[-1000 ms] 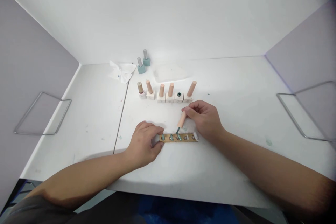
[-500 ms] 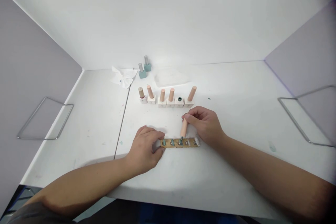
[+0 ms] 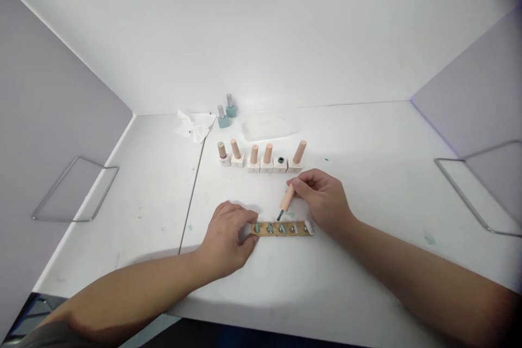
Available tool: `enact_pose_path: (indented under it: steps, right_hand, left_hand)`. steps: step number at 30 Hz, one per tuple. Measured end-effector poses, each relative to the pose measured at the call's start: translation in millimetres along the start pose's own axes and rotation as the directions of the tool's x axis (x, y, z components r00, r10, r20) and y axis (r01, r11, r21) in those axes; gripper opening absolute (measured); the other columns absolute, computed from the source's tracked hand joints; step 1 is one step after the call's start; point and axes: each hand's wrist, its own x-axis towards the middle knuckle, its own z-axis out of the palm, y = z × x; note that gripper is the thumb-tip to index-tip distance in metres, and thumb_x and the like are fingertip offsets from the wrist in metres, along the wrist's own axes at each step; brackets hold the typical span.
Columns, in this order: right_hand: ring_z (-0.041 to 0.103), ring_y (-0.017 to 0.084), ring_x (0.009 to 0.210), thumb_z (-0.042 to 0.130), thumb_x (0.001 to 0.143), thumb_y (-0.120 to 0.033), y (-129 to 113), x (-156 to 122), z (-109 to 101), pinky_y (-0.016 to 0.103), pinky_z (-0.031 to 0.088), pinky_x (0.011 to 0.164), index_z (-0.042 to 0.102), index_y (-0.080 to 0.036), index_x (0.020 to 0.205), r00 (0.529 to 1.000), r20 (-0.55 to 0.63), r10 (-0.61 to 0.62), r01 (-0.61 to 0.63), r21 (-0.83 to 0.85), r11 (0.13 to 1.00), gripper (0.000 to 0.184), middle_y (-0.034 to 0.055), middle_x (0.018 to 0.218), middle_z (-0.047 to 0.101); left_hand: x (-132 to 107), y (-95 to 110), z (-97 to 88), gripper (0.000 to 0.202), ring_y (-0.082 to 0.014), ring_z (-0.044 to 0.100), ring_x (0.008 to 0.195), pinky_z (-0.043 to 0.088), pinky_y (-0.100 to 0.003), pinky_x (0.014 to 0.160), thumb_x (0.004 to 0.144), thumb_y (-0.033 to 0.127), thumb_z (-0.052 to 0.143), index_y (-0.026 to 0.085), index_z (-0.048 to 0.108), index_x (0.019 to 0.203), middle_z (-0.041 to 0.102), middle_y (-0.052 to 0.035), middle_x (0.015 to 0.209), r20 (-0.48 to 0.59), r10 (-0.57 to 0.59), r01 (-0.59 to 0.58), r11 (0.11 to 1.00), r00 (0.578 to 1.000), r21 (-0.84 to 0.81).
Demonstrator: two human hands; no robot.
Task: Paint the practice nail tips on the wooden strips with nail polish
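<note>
A brown strip [image 3: 281, 228] carrying several false nails, some painted teal, lies on the white table [image 3: 367, 174]. My left hand [image 3: 228, 236] has its fingers curled down and pinches the strip's left end. My right hand [image 3: 324, 198] holds a peach-handled polish brush [image 3: 286, 199], with the dark tip just above the strip's middle nail. Behind stands a row of white-based polish bottles [image 3: 261, 159] with peach caps; one of them, the open bottle [image 3: 280, 163], has no cap.
Two teal bottles [image 3: 226, 111] and a crumpled tissue [image 3: 194, 124] sit at the back by the white wall. A clear sheet [image 3: 265, 125] lies beside them. Wire frames [image 3: 73, 190] [image 3: 477, 190] stand against the grey side panels left and right.
The brush tip, touching the middle nail half a second ago, has lifted slightly off the strip. The view has shifted a little; my left hand keeps its hold.
</note>
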Motion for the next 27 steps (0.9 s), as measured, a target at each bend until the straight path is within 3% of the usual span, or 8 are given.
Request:
enact_pose_path:
  steps: [5, 11, 20, 27]
  right_hand:
    - [0.061, 0.016, 0.068, 0.066, 0.073, -0.033, -1.5, 0.5, -0.9, 0.031, 0.05, 0.065, 0.058, -0.019, 0.066, 0.999, 0.03, 0.02, -0.022, 0.057, 0.998, 0.018, 0.0028, 0.068, 0.065]
    - [0.061, 0.015, 0.069, 0.067, 0.073, -0.033, 1.7, 0.3, -1.7, 0.029, 0.047, 0.063, 0.059, -0.019, 0.066, 0.997, 0.07, -0.013, 0.014, -0.015, 1.0, 0.018, 0.0025, 0.069, 0.065]
    - [0.059, 0.013, 0.063, 0.066, 0.074, -0.032, 1.9, 1.1, -0.6, 0.027, 0.047, 0.057, 0.06, -0.017, 0.067, 0.998, 0.022, -0.057, 0.058, -0.029, 0.998, 0.018, 0.0021, 0.068, 0.064]
    - [0.06, 0.013, 0.063, 0.066, 0.075, -0.033, 2.6, 0.6, -1.0, 0.028, 0.049, 0.059, 0.058, -0.017, 0.067, 0.997, 0.017, -0.074, 0.074, 0.01, 0.997, 0.019, 0.0022, 0.067, 0.065]
  left_hand:
    - [-0.6, -0.6, 0.7, 0.029, -0.0234, 0.057, 0.085, 0.045, -0.046, 0.085, 0.069, 0.011, 0.061, 0.02, 0.056, 0.096, 0.065, -0.0044, 0.086, 0.002, 0.006, -0.006, 1.0, 1.0, 0.004]
    - [-1.8, -2.2, 2.0, 0.028, -0.0233, 0.057, 0.087, 0.043, -0.046, 0.089, 0.07, 0.012, 0.061, 0.02, 0.057, 0.097, 0.066, -0.0048, 0.088, 0.001, 0.001, -0.001, 1.0, 1.0, 0.001]
    - [-0.3, -2.5, 1.7, 0.027, -0.023, 0.057, 0.087, 0.041, -0.048, 0.092, 0.07, 0.012, 0.062, 0.019, 0.057, 0.096, 0.065, -0.0051, 0.087, 0.007, 0.0, 0.0, 1.0, 1.0, 0.011]
    - [-1.4, -2.4, 1.2, 0.029, -0.0226, 0.057, 0.087, 0.044, -0.045, 0.086, 0.07, 0.011, 0.062, 0.019, 0.057, 0.097, 0.066, -0.0052, 0.088, -0.001, 0.012, -0.012, 1.0, 1.0, 0.004]
